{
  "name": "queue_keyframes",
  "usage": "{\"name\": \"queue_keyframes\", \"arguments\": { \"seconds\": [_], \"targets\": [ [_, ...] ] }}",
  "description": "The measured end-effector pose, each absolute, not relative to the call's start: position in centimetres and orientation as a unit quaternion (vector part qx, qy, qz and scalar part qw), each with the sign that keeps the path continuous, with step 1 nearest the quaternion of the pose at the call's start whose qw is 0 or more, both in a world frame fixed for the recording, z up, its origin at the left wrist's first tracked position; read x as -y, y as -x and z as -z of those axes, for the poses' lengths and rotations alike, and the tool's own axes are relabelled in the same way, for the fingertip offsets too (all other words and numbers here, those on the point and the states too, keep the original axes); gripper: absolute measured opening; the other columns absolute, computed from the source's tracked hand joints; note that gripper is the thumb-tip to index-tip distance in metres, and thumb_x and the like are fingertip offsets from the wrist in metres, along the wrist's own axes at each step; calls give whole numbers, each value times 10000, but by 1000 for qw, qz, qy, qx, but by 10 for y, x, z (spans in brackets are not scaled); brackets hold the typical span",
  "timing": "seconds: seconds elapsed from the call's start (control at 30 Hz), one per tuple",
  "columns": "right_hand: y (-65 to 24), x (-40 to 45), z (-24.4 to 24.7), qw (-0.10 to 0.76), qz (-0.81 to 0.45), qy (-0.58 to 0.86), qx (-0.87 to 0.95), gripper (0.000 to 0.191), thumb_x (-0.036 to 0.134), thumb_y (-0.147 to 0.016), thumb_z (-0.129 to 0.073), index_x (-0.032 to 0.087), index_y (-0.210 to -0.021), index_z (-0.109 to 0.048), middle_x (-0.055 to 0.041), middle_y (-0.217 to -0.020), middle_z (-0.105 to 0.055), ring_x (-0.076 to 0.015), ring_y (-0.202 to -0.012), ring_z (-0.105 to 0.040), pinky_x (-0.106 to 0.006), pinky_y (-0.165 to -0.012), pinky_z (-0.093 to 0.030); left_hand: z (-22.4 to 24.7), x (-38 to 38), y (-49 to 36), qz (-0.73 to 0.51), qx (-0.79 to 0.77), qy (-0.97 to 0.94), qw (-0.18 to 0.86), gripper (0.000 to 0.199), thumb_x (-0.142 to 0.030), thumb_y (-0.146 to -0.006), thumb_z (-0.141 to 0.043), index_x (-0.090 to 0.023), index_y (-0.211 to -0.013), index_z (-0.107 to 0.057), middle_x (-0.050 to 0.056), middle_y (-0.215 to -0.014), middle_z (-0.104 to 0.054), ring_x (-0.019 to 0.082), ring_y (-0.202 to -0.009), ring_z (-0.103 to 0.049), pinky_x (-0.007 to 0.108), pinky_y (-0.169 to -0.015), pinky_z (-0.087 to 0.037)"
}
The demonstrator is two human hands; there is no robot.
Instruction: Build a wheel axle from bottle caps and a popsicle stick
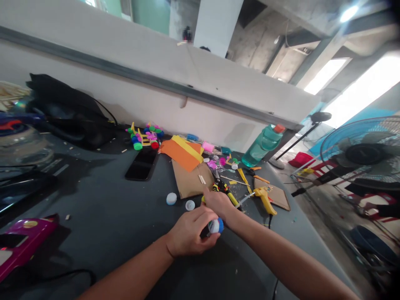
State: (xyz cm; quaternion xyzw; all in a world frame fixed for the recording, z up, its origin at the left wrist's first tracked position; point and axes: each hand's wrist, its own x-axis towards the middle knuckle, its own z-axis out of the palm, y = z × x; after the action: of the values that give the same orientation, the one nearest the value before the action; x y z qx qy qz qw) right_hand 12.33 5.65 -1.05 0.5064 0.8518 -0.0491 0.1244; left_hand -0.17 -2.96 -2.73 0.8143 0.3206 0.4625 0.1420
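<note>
Tabletop point(103, 208): dark grey, smooth and matt, dotted with small scraps; its right edge slants away above a bare grey floor.
Room: a white partition point(150, 100) with a grey rail point(137, 76) runs behind the table; raw concrete beams, a lit lamp point(349, 13) and bright openings lie beyond, and a round wire-caged fan point(362, 154) stands at the right.
Blue-and-white cap point(215, 226): a short round piece, plastic by its look, held just above the near part of the tabletop.
Left hand point(192, 231): grasping that cap between thumb and fingers.
Right hand point(218, 203): crossed beyond the left, fingers bent near the cardboard's lower edge; I cannot tell whether it grips anything.
Loose caps: one pale, blue-tinged disc point(171, 198) and one white, hollow-looking cap point(190, 205), just beside each other, left of the hands.
Cardboard point(187, 183): flat, brown, under an orange sheet point(178, 156) and a yellow strip point(189, 149).
Tools: a yellow glue gun point(265, 199) with a dark cord, lying right of the hands.
Bottle point(261, 146): translucent teal, ribless-looking from here, orange-topped, by the partition.
Phone point(142, 163): flat black glossy slab, below bright plastic toys point(145, 137) with round wheels.
</note>
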Motion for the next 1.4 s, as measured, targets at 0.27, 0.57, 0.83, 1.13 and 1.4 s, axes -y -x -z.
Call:
{"name": "queue_keyframes", "arguments": {
  "seconds": [0.27, 0.57, 0.83, 1.13, 1.4],
  "targets": [
    [-133, -105, -18, -32, 76, -579, -811, 291, 389, -799, -547, 208, -1028, -554, -41, -810, -695, -210, -752, -662, -238, -588, -387, 30, 26, 2, -489, -336, -794, 136, 301, -198, -768, -626, -167, -1051, -526, 89, -942, -664, 193, -865, -632, 290, -768, -522],
    [-118, -226, -28, -72, 60, -648, -756, 369, 311, -788, -561, 114, -1099, -551, -187, -1011, -674, -310, -933, -640, -319, -703, -444, 35, 22, -1, -491, -348, -786, 141, 311, -205, -751, -627, -175, -1047, -538, 92, -942, -672, 180, -820, -640, 261, -702, -534],
    [-138, -196, -33, -156, 148, -634, -743, 397, 458, -874, -419, 185, -1124, -562, -124, -1076, -647, -262, -995, -604, -352, -781, -452, 34, 20, 1, -473, -363, -786, 160, 278, -230, -760, -622, -177, -1024, -554, 91, -944, -676, 191, -819, -639, 276, -705, -526],
    [-201, -45, -30, -328, 638, -450, -532, 251, 217, -644, -636, 179, -886, -580, -51, -877, -625, -137, -717, -589, -239, -585, -468, 31, 20, -7, -506, -440, -612, 420, 254, -267, -769, -633, -175, -1003, -595, 40, -897, -614, 144, -714, -594, 277, -646, -530],
    [-190, -4, -3, -406, 638, -454, -470, 403, 571, -867, -421, 196, -954, -538, 9, -630, -586, -81, -417, -362, -199, -393, -211, 25, 20, -15, -530, -377, -284, 704, 289, -336, -749, -712, -145, -934, -600, 9, -770, -599, 103, -620, -583, 255, -570, -570]
  ]
}}
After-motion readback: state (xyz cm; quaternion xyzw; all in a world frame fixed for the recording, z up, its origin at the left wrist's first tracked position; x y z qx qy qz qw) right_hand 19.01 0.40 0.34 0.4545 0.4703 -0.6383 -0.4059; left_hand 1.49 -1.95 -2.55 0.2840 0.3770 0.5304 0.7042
